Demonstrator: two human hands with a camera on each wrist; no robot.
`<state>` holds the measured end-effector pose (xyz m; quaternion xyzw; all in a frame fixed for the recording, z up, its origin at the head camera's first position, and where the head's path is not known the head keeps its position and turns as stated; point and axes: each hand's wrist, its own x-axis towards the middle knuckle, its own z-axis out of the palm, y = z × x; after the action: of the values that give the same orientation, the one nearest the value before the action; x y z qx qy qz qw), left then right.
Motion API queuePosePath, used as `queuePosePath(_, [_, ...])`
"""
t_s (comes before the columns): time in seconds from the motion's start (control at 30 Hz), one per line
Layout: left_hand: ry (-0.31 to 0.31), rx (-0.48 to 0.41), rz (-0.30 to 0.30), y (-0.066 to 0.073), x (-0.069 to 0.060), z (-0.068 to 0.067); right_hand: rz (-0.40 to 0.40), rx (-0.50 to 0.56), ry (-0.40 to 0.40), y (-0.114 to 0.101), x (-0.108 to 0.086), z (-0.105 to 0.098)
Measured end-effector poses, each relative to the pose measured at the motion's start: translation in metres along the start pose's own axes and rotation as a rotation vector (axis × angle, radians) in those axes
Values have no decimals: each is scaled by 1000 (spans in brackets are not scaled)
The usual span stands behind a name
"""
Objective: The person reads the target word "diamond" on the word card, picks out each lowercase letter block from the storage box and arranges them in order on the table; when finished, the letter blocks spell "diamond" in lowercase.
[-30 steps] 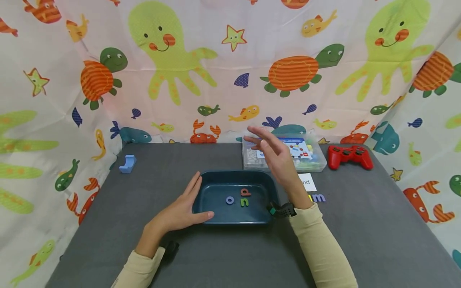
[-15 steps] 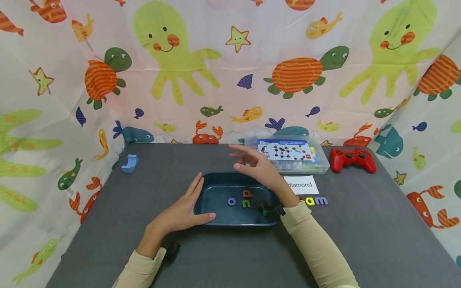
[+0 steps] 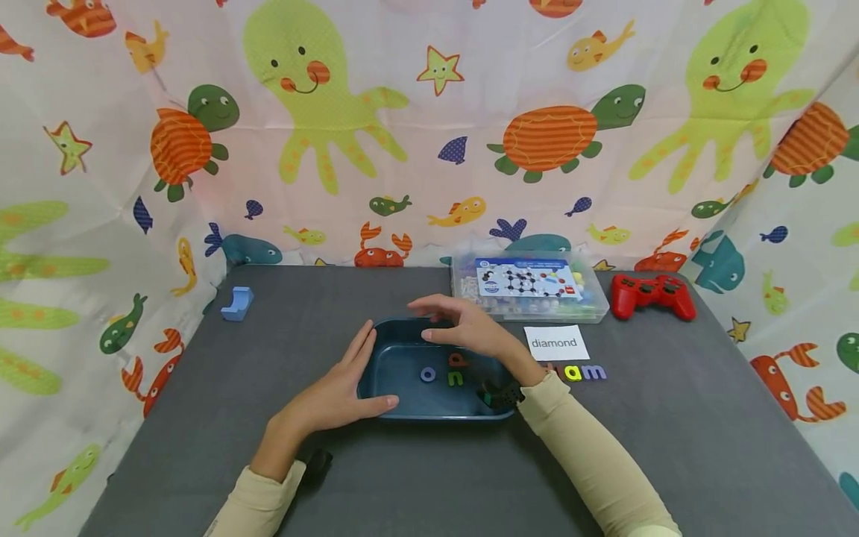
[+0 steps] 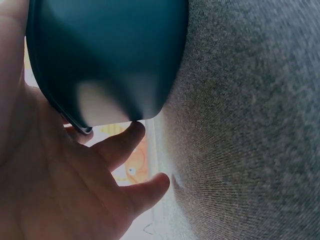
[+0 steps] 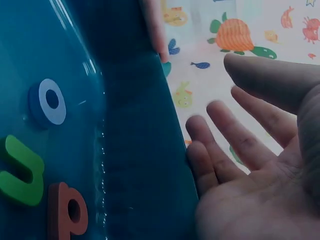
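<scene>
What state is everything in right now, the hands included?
Tray: upright, holding three letters
Three letters: lying flat inside
Left hand: fingers straight, against the tray's left end
Right hand: relaxed by the far rim, holding nothing
White card: face up, reading "diamond"
Row of letters: beside the card, partly covered
Clear case: appears shut
Red controller: lying idle; power unclear
Blue block: standing apart

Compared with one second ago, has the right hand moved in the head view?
Yes: against the clear plastic box, the right hand has moved left and lower in the picture.

White glints along the tray (image 5: 135, 130)
</scene>
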<state>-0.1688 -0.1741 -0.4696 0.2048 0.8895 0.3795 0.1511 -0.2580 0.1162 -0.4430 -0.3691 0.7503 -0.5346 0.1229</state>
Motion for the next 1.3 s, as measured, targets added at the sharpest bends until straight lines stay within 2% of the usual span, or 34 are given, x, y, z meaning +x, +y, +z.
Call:
queuePosePath(0.13, [-6, -4, 2, 0, 0, 0, 17, -21, -59, 0, 0, 3])
queuePosePath(0.27, [-4, -1, 11, 1, 0, -1, 61, -62, -177, 2, 0, 4])
queuePosePath(0.37, [1, 2, 17, 2, 0, -2, 55, -95, -273, 6, 2, 5])
queuePosePath(0.47, [2, 3, 16, 2, 0, -2, 49, -127, -330, 11, 4, 6])
queuePosePath(0.67, [4, 0, 22, 0, 1, -3, 106, -247, -379, 14, 4, 9])
queuePosePath(0.8, [5, -5, 26, -1, 1, -3, 100, -325, -411, 15, 5, 10])
queuePosePath(0.97, [-2, 3, 17, -3, 1, -2, 81, -353, -430, 17, 5, 12])
queuePosePath(1.1, [-8, 9, 2, -4, 0, -1, 100, -373, -446, 17, 5, 13])
queuePosePath(1.3, [0, 0, 15, -3, 0, -1, 109, -400, -453, 13, 5, 15])
